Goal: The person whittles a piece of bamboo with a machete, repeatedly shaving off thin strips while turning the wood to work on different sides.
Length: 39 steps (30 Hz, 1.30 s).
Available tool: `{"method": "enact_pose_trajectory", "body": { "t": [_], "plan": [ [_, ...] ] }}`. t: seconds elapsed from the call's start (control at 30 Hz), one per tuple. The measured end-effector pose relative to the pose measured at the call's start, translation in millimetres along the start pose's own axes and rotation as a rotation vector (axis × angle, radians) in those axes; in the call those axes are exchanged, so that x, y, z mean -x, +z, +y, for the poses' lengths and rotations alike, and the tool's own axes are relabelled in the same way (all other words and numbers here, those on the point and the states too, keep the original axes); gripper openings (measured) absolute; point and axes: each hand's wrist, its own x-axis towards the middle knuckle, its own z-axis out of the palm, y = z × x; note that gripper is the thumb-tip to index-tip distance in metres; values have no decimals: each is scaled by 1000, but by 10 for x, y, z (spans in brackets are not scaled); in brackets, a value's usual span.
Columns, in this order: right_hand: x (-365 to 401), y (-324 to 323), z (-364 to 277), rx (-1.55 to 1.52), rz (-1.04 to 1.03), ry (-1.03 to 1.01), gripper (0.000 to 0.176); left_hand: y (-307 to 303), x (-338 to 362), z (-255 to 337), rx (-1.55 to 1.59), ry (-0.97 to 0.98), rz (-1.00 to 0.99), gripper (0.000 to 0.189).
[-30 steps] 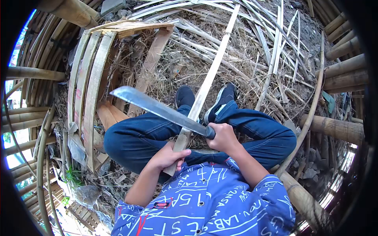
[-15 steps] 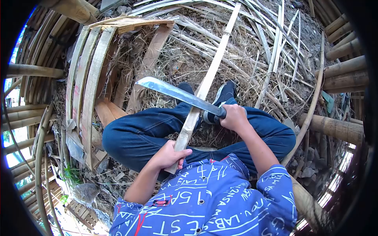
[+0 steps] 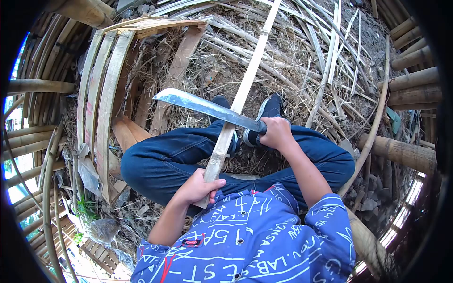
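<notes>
My left hand (image 3: 200, 187) is wrapped round the near end of a long, pale bamboo strip (image 3: 247, 82), just in front of my shirt. The strip slants away from me between my knees, with a node partway along its far part. In my right hand (image 3: 277, 132) is the dark handle of a machete (image 3: 203, 106). Its broad grey blade points left and lies across the strip, its tip past the strip's left side. Where blade and strip cross, the blade covers the strip; they appear to touch.
A slatted wooden crate (image 3: 113, 75) lies on its side at the left. Split bamboo strips (image 3: 331, 47) and curly shavings (image 3: 288, 70) cover the ground ahead. Thick bamboo poles (image 3: 401, 153) stand at the right, and stacked bamboo (image 3: 40, 85) lines the left. My crossed legs (image 3: 160, 160) flank the strip.
My right hand and the machete have shifted slightly away from my body and left along the strip. The strip's far end has tilted a little left. My left hand keeps its grip.
</notes>
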Motion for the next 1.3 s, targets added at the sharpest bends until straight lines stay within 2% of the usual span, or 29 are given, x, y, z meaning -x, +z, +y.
{"method": "enact_pose_trajectory", "body": {
  "t": [0.23, 0.37, 0.47, 0.57, 0.67, 0.77, 0.83, 0.87, 0.9, 0.93, 0.97, 1.03, 1.1, 1.17, 1.23, 1.27, 1.3],
  "plan": [
    [-62, 49, 55, 19, -4, 1, 25, -11, 36, 1, 9, 2, -18, 23],
    [-330, -97, 323, -98, 72, 273, 22, 5, 220, -62, 14, -20, -59, 25],
    [-574, -254, 778, -98, 148, 362, 26, -40, 360, -182, 42, -32, -93, 24],
    [-724, -306, 1060, -25, 170, 342, 26, -91, 427, -288, 32, -5, -130, 24],
    [-803, -250, 1096, -26, 223, 295, 24, -78, 442, -257, 67, -57, -102, 21],
    [-659, -305, 803, -156, 204, 262, 24, 15, 440, -153, 221, 21, -79, 19],
    [-479, -212, 652, -255, 168, 246, 22, 38, 383, -202, 129, 155, 99, 19],
    [-369, -162, 544, -304, 155, 226, 21, 16, 359, -244, 52, 173, 76, 18],
    [-223, -133, 399, -275, 152, 179, 21, 9, 354, -235, 50, 170, 75, 18],
    [-92, -194, 175, -281, 74, 219, 21, 2, 350, -220, 58, 112, 88, 18],
    [42, -99, 85, -343, 137, 77, 14, -4, 344, -203, 66, 55, 100, 18],
    [271, -17, -171, -320, 48, 58, 15, -11, 353, -118, 36, 32, 101, 20],
    [434, 20, -373, -328, -61, 36, 19, 48, 383, 5, -38, 3, 255, 19],
    [523, 102, -484, -295, -76, -45, 20, 66, 281, -101, -102, -20, 294, 23],
    [540, 121, -542, -271, -87, -61, 21, 125, 206, -199, -605, 543, 425, 37],
    [544, 124, -553, -246, -103, -77, 22, 128, 218, -212, -593, 407, 450, 42],
    [534, 126, -544, -245, -102, -78, 22, 148, 214, -204, -592, 409, 451, 42]
  ]
}}
